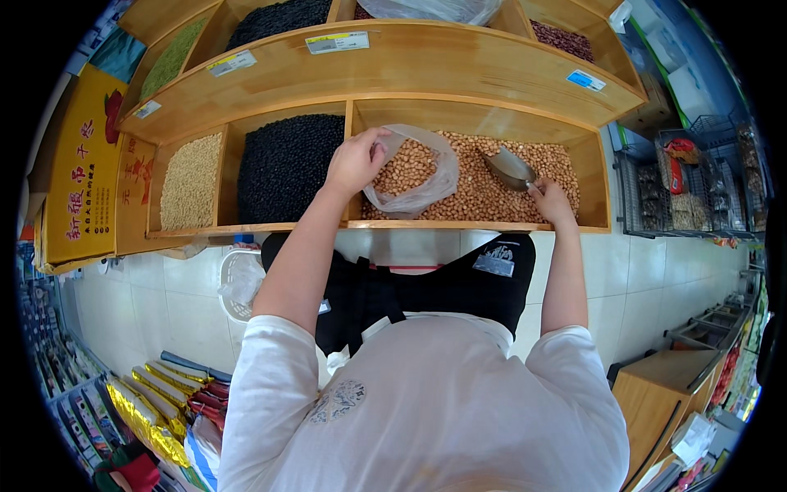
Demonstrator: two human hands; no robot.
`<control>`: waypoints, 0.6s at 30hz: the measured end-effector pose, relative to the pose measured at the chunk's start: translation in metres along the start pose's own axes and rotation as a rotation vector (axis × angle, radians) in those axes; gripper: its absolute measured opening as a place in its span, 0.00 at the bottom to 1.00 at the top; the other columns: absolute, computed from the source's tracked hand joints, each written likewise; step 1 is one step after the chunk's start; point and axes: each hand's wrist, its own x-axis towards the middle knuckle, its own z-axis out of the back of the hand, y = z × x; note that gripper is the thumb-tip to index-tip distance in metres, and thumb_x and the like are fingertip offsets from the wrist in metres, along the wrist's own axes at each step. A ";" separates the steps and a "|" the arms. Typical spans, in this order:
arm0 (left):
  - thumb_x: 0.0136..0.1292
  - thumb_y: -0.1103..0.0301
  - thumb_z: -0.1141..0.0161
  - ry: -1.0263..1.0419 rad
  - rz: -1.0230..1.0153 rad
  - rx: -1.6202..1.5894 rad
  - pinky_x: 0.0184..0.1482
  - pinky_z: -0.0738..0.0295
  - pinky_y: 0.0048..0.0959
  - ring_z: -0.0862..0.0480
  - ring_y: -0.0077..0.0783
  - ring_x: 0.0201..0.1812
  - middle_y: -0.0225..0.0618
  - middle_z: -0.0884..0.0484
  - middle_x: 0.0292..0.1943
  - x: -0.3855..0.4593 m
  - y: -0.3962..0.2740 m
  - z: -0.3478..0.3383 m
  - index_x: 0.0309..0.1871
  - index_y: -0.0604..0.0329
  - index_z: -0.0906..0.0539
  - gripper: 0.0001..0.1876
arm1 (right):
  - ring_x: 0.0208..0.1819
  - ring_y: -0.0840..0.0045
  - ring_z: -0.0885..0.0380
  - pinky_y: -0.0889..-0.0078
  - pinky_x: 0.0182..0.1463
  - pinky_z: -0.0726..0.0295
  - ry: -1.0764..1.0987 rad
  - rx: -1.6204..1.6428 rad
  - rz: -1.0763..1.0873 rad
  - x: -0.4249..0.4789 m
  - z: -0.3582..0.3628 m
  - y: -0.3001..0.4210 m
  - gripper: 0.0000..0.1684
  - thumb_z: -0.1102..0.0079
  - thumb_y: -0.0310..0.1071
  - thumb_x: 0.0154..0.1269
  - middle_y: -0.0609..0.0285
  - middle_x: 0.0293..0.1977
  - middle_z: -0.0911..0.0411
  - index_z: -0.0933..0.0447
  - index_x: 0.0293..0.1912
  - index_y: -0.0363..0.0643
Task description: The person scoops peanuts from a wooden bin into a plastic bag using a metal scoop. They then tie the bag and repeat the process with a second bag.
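Note:
My left hand [359, 158] grips the left rim of a clear plastic bag [444, 166], whose mouth is spread wide. Inside the bag lies a heap of round brown peanuts [406, 167]. The bag rests in the right compartment of a wooden bin [479, 225], on a layer of loose peanuts [473, 198] of the same kind. To the right, my right hand [551, 198] holds the handle of a metal scoop [511, 168]. The scoop's blade points up and left, and its tip touches the peanuts. A few peanuts show at the tip.
Left of the peanuts are compartments of black beans [289, 169] and pale beans [192, 181]. An upper tier [430, 64] with labels rises behind. A yellow carton [86, 166] stands at left, wire baskets [682, 184] at right. A white plastic basket [230, 295] sits on the floor.

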 end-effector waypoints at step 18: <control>0.68 0.71 0.42 -0.014 -0.018 -0.021 0.41 0.17 0.33 0.12 0.37 0.35 0.36 0.11 0.36 -0.001 0.002 0.001 0.55 0.53 0.17 0.13 | 0.38 0.74 0.18 0.71 0.46 0.21 -0.050 0.363 0.131 -0.022 -0.001 0.028 0.17 0.36 0.39 0.72 0.57 0.36 0.15 0.19 0.51 0.36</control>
